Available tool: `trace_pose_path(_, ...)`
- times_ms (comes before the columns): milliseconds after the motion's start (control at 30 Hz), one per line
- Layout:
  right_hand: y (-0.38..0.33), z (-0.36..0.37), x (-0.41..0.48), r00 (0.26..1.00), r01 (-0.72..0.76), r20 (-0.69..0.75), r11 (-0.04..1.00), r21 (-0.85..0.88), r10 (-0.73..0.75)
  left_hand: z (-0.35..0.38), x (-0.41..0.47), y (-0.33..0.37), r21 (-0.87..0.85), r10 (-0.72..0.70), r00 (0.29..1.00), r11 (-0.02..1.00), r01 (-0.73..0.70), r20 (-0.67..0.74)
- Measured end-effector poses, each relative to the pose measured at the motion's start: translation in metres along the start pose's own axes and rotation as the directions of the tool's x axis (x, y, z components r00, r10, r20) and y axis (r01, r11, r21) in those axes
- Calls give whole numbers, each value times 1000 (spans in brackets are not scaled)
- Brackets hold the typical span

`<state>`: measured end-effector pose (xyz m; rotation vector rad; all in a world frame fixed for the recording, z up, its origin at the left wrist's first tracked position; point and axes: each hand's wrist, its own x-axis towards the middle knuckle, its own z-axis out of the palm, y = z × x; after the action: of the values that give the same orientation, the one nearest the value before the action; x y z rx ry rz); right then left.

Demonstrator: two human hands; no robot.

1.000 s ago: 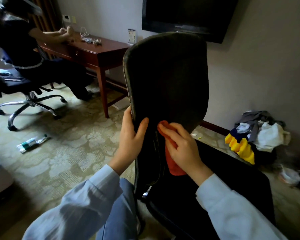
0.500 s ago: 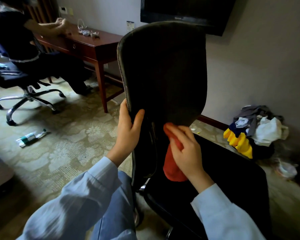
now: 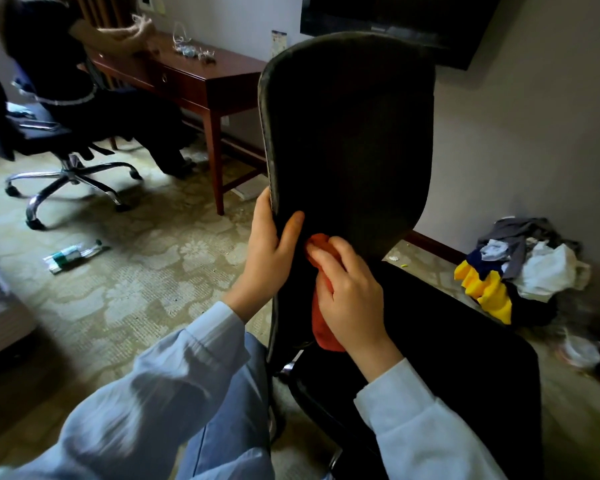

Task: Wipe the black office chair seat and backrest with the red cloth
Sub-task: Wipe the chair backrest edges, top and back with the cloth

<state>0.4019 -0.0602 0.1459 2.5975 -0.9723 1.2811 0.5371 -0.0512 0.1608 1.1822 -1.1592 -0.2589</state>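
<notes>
The black office chair stands right in front of me, its tall backrest [image 3: 350,133] upright and its seat [image 3: 465,341] stretching to the lower right. My left hand [image 3: 269,251] grips the backrest's left edge, thumb on the front face. My right hand [image 3: 349,296] holds the red cloth [image 3: 321,327] against the bottom of the backrest, just beside my left thumb. Most of the cloth is hidden under my fingers; its lower end hangs down toward the seat.
A wooden desk [image 3: 194,81] stands at the back left, where another person sits on a second office chair [image 3: 70,174]. A small packet [image 3: 71,252] lies on the patterned carpet. A pile of clothes with a yellow item [image 3: 520,271] sits by the right wall. A dark screen [image 3: 395,15] hangs above.
My right hand has slid the red cloth leftward along the bottom of the backrest, closer to my left thumb. My left hand keeps its hold on the backrest edge.
</notes>
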Motion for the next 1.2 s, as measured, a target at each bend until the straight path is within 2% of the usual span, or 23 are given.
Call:
trace_pose_path(167,14,-2,-36,990,-22,141,1000,-17,25,-1,2,1,-14,0,1000,1000,0,8)
trace_pose_path(233,15,-5,-42,986,-70,150,997,18,66,-1,2,2,-12,5,1000,1000,-5,-3)
trace_pose_path(333,13,-11,-38,991,-110,84,992,62,104,1,-1,2,-12,6,1000,1000,-7,-19)
trace_pose_path(433,7,-17,-17,995,-90,-28,992,92,93,0,-1,3,-28,2,1000,1000,-2,2)
trace_pose_path(600,-8,-25,30,988,6,-153,993,119,12,-17,-4,2,-261,-81,986,958,118,149)
trace_pose_path(667,-12,-25,45,986,58,-160,998,31,-53,-23,-2,-2,-253,-73,981,960,117,179)
trace_pose_path(700,-14,-23,50,986,79,-143,994,-82,-90,-25,-1,-2,-243,-71,980,963,116,186)
trace_pose_path(800,-20,-13,52,986,96,-79,888,-449,-147,-27,0,-1,-223,-68,975,968,116,209)
trace_pose_path(867,-24,-10,45,986,91,-63,816,-570,-153,-28,0,-3,-210,-69,974,971,115,217)
trace_pose_path(1067,-26,-11,19,987,147,56,723,-675,-148,-30,-2,-9,-182,-90,973,975,130,211)
trace_pose_path(1200,-22,-7,-12,984,160,164,739,-655,-68,-29,-3,-13,-180,-117,969,971,158,220)
